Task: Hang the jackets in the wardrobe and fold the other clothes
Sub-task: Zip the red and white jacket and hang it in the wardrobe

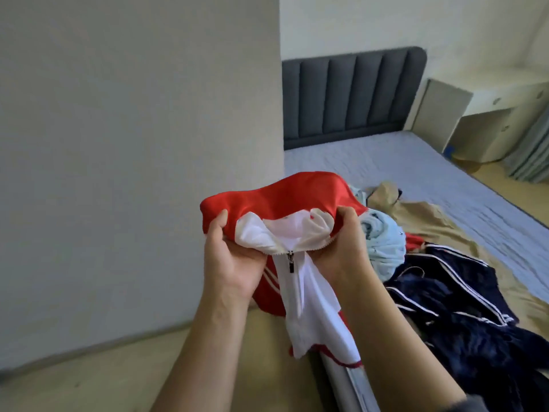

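The left hand (234,263) and right hand (341,245) are each holding the red and white jacket (282,200) in a curled grip at its collar, above the near edge of the bed (416,162), where a navy jacket (460,307) is lying.
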`<state>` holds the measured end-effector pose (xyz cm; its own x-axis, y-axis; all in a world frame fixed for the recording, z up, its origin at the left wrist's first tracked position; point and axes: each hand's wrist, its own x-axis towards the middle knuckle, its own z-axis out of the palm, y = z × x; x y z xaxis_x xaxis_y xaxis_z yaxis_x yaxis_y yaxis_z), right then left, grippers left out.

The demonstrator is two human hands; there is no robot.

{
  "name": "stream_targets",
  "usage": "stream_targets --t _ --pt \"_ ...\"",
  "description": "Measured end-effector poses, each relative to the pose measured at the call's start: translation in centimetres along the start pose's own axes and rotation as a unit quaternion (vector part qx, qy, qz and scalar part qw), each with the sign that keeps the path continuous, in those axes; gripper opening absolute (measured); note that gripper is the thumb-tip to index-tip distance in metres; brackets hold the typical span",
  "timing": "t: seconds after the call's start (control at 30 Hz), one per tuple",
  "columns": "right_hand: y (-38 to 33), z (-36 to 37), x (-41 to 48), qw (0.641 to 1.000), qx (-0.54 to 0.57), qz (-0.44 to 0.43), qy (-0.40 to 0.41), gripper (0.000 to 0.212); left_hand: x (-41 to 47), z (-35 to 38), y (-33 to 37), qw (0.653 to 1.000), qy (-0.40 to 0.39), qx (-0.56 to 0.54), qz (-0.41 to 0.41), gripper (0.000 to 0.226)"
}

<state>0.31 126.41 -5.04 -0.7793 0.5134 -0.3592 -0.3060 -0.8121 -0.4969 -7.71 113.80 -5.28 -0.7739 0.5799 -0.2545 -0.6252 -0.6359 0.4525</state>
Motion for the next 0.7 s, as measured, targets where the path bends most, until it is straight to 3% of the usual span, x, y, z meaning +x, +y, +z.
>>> stream_targets --t 0.2,0.37,0.5,0.7 --pt "10.5 5.5 -4.0 0.993 -0.111 0.027 -0.009 0.017 -9.3 -6.9 9.0 0.992 0.042 -0.049 0.108 0.028" --pt "21.4 8.9 -11.5 0.984 -0.134 0.108 -0.056 0.022 -20.5 -13.3 15.7 0.974 0.068 -0.059 0.206 0.018" --pt "30.3 11.4 -18.0 0.968 -0.163 0.168 -0.091 0.024 -29.6 -18.5 20.9 0.952 0.116 -0.089 0.27 0.031" --pt "42.6 16.2 -25.0 0.928 -0.217 0.252 -0.166 0.027 -40.4 -24.7 28.5 0.902 0.203 -0.128 0.359 0.028"
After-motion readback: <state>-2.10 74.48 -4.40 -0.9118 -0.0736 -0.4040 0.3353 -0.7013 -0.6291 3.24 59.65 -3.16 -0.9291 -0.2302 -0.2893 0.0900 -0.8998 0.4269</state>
